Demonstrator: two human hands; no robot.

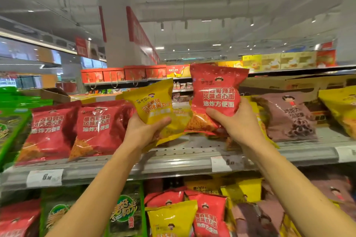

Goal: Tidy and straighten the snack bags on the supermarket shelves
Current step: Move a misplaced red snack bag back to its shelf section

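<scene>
Seen from a head-worn camera, two bare arms reach up to a grey metal supermarket shelf (173, 161) stocked with snack bags. The left hand (143, 131) is clamped on the lower corner of a yellow snack bag (154, 104), thumb across its front, holding it tilted above the middle of the shelf. The right hand (236, 121) grips the lower part of a red snack bag (216, 92) printed with white Chinese lettering, held upright just beside the yellow one, their edges close or touching. Both bags are raised off the shelf board. Toward the left end of the shelf, two matching red bags (77, 129) lean back side by side at the front edge. Toward the right end a brown bag (289, 117) stands behind the right wrist, with another yellow bag (341, 107) at the far right. White price tags (44, 178) sit on the shelf's front rail. The shelf below holds red, yellow, brown and green seaweed packets (125, 211), loosely jumbled.
</scene>
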